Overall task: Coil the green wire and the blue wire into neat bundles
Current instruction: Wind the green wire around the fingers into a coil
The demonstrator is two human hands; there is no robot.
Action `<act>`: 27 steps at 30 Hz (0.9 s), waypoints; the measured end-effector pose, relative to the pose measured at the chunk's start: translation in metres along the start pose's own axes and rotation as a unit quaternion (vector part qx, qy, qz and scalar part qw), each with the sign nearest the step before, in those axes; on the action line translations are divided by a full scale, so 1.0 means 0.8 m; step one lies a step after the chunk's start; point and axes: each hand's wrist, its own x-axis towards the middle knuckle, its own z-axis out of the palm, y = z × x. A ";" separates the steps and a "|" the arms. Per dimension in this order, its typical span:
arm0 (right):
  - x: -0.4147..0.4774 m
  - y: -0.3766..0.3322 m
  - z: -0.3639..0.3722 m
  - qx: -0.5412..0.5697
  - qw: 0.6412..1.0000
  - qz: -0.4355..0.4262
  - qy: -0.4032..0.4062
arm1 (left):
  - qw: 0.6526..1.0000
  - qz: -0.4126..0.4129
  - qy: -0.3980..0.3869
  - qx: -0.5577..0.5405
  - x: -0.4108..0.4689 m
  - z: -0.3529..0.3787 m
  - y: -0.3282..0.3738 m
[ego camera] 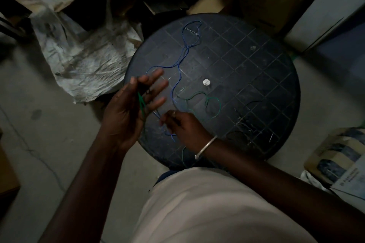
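Nearest to me, my left hand (134, 108) is raised over the near-left edge of the round dark worktop (256, 77), fingers straight and spread. One end of the green wire (214, 102) runs across its palm, and I judge the thumb pins it there, though the dim light keeps me from being sure. Just beside it, lower and to the right, my right hand (181, 126), with a bangle (205, 148) on its wrist, has its fingers curled down among the strands. It is blurred, and I cannot tell whether it pinches a wire, or which one. Beyond the hands, the rest of the green wire lies slack on the worktop in a couple of open curls. The blue wire (180, 61) wanders from under my hands, past a small silver disc (206, 82), to a loose loop near the far rim. As I read it, the task has barely begun: no bundle exists, the green wire's first turn is only being set up, and the blue wire is untouched. Past the worktop lie crumpled sacks (85, 55).
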 end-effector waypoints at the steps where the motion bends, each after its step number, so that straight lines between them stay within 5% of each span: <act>1: -0.008 -0.003 -0.001 -0.031 0.999 -0.001 -0.027 | 0.999 0.023 0.001 0.028 0.008 -0.001 -0.006; 7: -0.039 -0.041 -0.022 -0.086 0.991 -0.029 -0.101 | 0.969 0.075 0.030 0.235 0.027 -0.027 -0.046; 12: -0.041 -0.073 -0.036 0.206 0.970 0.030 -0.125 | 0.921 0.050 0.032 0.385 0.021 -0.042 -0.064; 15: -0.020 -0.072 -0.052 0.304 0.949 0.030 -0.084 | 0.943 0.001 0.007 0.333 0.011 -0.050 -0.068; 18: 0.008 -0.065 -0.066 0.318 0.947 0.054 -0.012 | 0.982 -0.082 -0.022 0.166 -0.004 -0.045 -0.062; 21: 0.030 -0.056 -0.061 0.332 0.939 0.079 0.036 | 0.984 -0.152 -0.084 0.025 -0.017 -0.029 -0.044; 24: 0.035 -0.045 -0.035 0.322 0.939 0.119 0.028 | 0.983 -0.126 -0.125 -0.044 -0.024 -0.011 -0.026; 27: 0.027 -0.039 -0.003 0.333 0.925 0.180 -0.011 | 0.993 -0.085 -0.081 -0.018 -0.022 0.006 -0.017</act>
